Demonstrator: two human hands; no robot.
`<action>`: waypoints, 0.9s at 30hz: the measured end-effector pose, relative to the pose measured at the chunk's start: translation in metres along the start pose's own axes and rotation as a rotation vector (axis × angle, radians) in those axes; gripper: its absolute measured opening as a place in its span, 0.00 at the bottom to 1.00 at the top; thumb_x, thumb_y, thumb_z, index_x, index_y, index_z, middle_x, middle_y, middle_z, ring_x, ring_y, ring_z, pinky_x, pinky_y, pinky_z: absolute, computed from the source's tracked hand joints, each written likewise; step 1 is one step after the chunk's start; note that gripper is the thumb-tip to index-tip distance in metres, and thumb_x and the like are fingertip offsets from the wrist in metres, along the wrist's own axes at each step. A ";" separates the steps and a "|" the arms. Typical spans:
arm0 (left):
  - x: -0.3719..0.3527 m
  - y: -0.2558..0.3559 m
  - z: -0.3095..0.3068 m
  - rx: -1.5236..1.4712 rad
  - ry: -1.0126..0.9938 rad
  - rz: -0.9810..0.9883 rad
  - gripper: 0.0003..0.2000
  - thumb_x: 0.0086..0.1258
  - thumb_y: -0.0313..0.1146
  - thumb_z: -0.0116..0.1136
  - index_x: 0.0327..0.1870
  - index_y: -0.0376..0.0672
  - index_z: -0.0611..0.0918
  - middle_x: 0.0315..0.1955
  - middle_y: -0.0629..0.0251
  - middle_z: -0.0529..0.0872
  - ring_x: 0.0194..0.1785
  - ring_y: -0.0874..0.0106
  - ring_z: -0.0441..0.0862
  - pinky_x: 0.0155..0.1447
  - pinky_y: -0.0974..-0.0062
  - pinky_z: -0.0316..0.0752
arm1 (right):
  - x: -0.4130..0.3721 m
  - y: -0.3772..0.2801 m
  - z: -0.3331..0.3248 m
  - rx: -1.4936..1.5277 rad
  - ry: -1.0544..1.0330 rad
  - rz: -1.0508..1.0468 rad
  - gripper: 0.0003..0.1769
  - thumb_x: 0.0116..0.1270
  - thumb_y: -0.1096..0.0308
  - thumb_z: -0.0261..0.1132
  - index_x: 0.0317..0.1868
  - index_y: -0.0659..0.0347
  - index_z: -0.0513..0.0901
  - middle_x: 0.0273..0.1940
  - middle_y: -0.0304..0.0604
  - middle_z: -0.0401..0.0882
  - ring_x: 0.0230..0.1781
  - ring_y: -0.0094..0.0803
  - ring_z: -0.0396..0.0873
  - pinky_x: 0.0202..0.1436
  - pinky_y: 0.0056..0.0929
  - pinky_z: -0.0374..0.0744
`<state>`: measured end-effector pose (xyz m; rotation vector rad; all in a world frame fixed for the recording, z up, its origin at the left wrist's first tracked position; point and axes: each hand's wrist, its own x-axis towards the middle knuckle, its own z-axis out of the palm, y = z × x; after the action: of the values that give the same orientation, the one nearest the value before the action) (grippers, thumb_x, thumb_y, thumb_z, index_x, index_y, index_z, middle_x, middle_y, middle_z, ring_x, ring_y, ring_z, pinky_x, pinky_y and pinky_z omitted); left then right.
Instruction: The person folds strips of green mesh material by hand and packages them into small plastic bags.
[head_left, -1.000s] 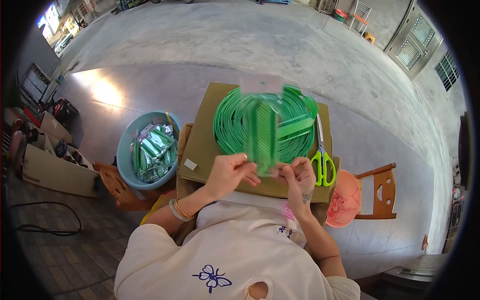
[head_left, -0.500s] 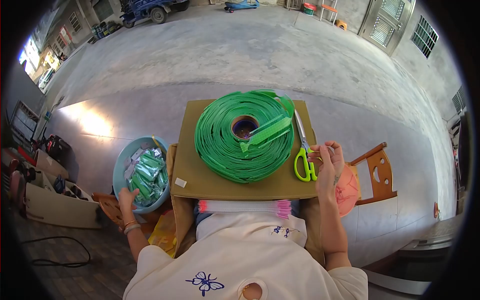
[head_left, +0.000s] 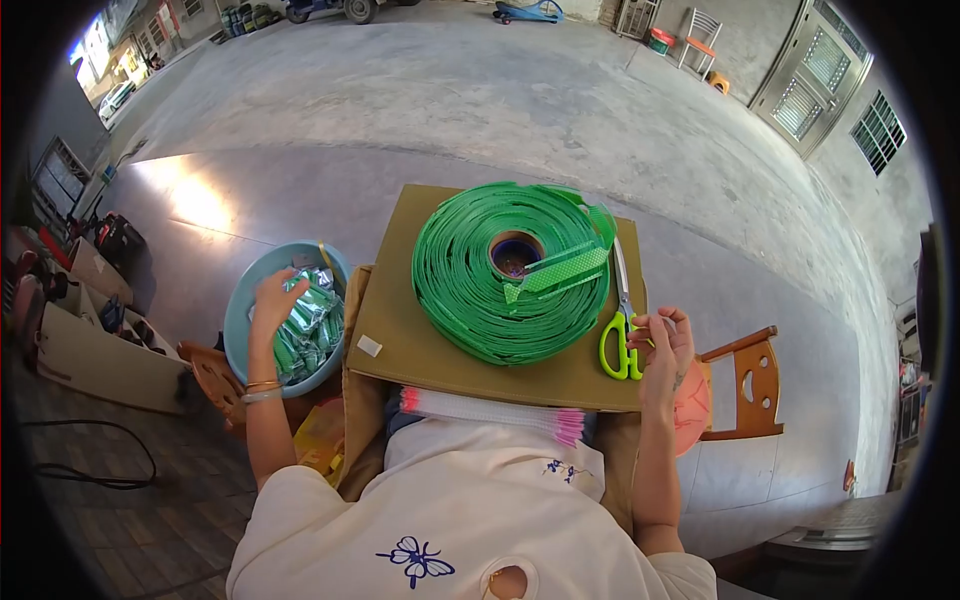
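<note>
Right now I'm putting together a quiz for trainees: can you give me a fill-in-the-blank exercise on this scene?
1. The left hand reaches into a basin of green packets; the basin's colour is ____.
2. The cardboard box carries a big tape roll coloured ____.
3. The right hand is beside the yellow-green handles of the ____.
Missing words: blue; green; scissors.
</note>
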<state>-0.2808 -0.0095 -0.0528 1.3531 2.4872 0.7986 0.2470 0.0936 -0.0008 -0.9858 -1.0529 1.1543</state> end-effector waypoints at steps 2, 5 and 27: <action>-0.006 -0.004 -0.006 -0.032 -0.047 -0.025 0.26 0.59 0.48 0.64 0.50 0.34 0.80 0.44 0.49 0.83 0.49 0.60 0.80 0.52 0.68 0.73 | -0.001 0.000 0.002 -0.021 -0.011 0.022 0.08 0.69 0.71 0.56 0.46 0.63 0.69 0.33 0.46 0.81 0.26 0.25 0.78 0.28 0.19 0.78; -0.004 -0.027 0.003 -0.023 -0.030 0.012 0.24 0.58 0.46 0.64 0.47 0.34 0.81 0.38 0.52 0.84 0.42 0.61 0.82 0.46 0.68 0.74 | -0.003 0.000 0.008 -0.050 -0.054 0.024 0.09 0.69 0.71 0.56 0.47 0.63 0.69 0.32 0.46 0.81 0.26 0.24 0.78 0.28 0.19 0.77; 0.078 -0.194 0.105 0.001 -0.029 -1.210 0.66 0.42 0.61 0.71 0.71 0.34 0.38 0.68 0.34 0.46 0.70 0.37 0.47 0.71 0.45 0.45 | 0.006 -0.018 0.049 -0.148 -0.359 0.107 0.09 0.68 0.72 0.56 0.47 0.65 0.70 0.31 0.45 0.81 0.25 0.25 0.78 0.29 0.21 0.77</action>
<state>-0.4198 0.0085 -0.2406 -0.2687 2.5927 0.4328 0.2036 0.1003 0.0282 -0.9795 -1.4010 1.3907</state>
